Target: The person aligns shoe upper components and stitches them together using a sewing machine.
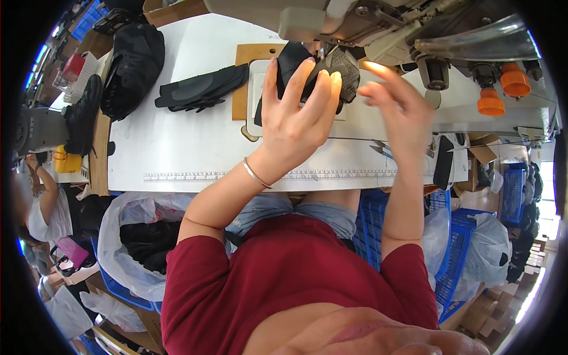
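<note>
A black mesh shoe upper (pixel 350 68) lies under the head of a sewing machine (pixel 322 21), on the machine's bed. My left hand (pixel 299 112) rests flat on the black pieces, fingers stretched out and spread, covering much of them. Just right of the mesh, my right hand (pixel 405 106) is raised and blurred by motion. Its foremost fingertips stand apart, and nothing shows between them. To the left, a fanned stack of flat black shoe pieces (pixel 201 89) lies on the white table (pixel 177 142).
Black shoe uppers (pixel 133 71) sit at the table's left. A ruler strip (pixel 201 176) runs along the near edge; small snips (pixel 381 149) lie right. A plastic-lined bin (pixel 136 207) with black pieces stands at lower left, blue crates (pixel 464 260) at right. Other people work far left.
</note>
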Motion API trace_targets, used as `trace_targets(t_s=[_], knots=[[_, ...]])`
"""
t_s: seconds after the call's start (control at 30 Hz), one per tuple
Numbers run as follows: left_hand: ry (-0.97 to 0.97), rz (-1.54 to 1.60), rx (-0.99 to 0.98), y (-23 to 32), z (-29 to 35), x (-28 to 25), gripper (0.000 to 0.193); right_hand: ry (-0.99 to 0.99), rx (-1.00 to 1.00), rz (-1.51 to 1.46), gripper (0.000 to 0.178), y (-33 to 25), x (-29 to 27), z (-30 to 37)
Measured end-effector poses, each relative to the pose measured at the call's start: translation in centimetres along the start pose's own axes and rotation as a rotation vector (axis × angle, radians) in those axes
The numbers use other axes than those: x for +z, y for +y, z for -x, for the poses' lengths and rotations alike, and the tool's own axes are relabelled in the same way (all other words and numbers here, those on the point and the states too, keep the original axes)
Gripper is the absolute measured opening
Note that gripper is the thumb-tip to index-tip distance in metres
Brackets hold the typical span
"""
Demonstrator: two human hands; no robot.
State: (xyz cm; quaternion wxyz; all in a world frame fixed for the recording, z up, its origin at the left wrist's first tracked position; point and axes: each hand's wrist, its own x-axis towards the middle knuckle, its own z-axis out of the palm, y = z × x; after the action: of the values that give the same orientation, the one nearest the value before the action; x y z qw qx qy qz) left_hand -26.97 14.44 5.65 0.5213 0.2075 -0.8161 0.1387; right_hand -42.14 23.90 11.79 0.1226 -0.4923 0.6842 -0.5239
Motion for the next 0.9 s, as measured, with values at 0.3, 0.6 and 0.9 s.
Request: trace_targets(t_s=[0.3,0.6,0.9], knots=[[0.012,0.006,0.013,0.0,-0.1,0.1,0.033,1.149,-0.415,0.717,0.037,8.6,-33.6,-2.5],[0.036,0.011,-0.010,0.0,-0.1,0.3,0.031,0.831,-0.038,0.620,0.065,13.7,-48.4,-7.5],[0.018,0.023,-0.008,0.0,0.1,0.1,0.032,0.965,-0.029,0.471,0.063,13.9,-46.3,-7.5]])
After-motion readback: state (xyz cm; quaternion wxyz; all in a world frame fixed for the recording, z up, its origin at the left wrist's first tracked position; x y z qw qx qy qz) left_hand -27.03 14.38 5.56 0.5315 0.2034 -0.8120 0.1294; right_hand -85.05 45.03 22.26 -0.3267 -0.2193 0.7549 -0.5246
